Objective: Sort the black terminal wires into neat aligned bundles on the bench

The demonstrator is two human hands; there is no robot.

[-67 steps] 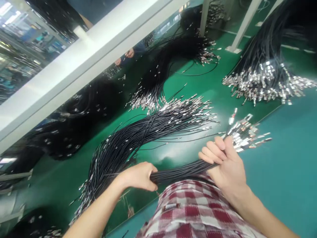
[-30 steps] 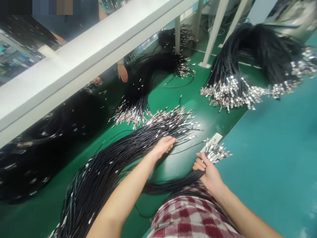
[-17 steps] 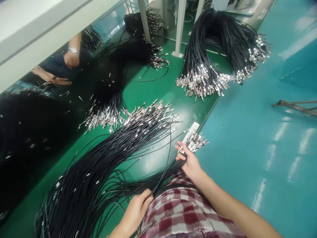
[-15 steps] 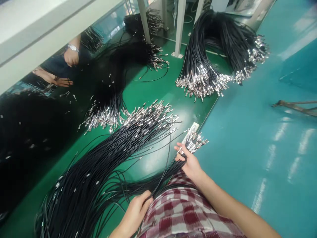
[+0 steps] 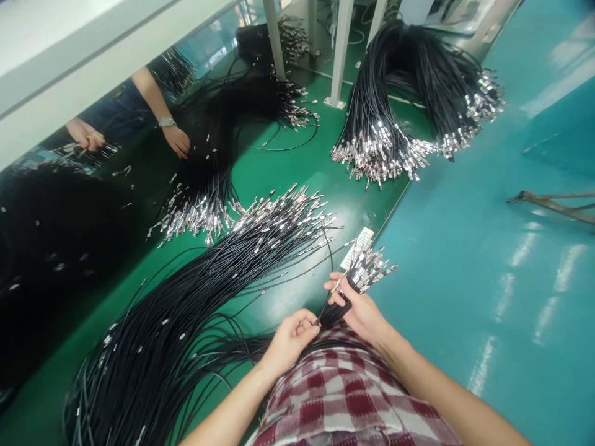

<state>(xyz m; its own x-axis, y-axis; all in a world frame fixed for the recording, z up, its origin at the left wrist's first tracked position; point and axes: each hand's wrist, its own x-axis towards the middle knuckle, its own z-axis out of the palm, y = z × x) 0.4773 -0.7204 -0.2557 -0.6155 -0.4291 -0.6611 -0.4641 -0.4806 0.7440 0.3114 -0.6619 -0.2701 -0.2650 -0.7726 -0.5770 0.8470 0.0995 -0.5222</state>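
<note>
My right hand [image 5: 360, 310] is closed round a small bundle of black wires [image 5: 332, 313] whose metal terminals [image 5: 369, 267] fan out past my fingers. My left hand [image 5: 290, 337] pinches a single black wire right beside that bundle, just under my right hand. A large loose heap of black wires [image 5: 186, 310] with silver terminals lies on the green table [image 5: 279, 167] to the left of both hands.
More wire bundles lie at the back right [image 5: 400, 105] and back centre [image 5: 223, 142]. White frame posts [image 5: 341, 49] stand on the table. Another person's hands [image 5: 176, 139] work across the table. A white label [image 5: 357, 238] lies by the table edge. Teal floor [image 5: 488, 260] at right.
My left hand has come up along the single wire from beside my shirt to meet my right hand at the bundle. The other person's hand has shifted right toward the back wires.
</note>
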